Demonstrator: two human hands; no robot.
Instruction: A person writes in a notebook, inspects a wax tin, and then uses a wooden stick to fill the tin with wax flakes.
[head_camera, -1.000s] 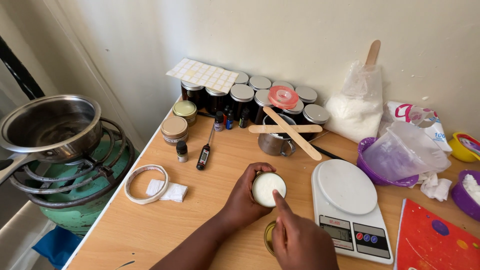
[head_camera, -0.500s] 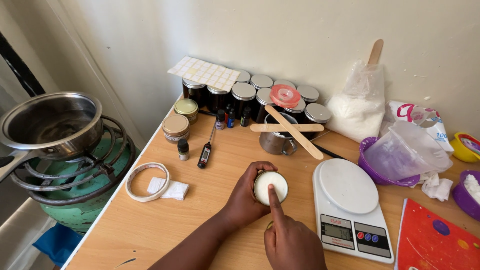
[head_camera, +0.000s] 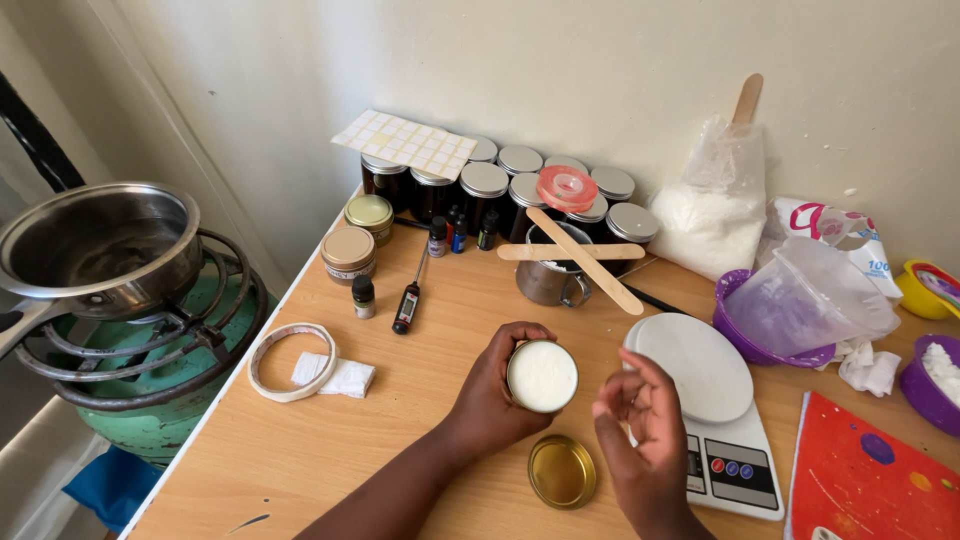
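Head view: a small round tin filled with smooth white cream sits near the middle of the wooden counter. The left hand wraps around its side, holding it. The right hand hovers just beside it, fingers loosely curled, holding nothing. A gold lid lies below the tin. A white kitchen scale stands just right; dark jars line the wall.

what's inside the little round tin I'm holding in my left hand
The tin in the left hand is filled to the brim with a smooth white solid. Its depth and the tin's bottom are hidden beneath it.
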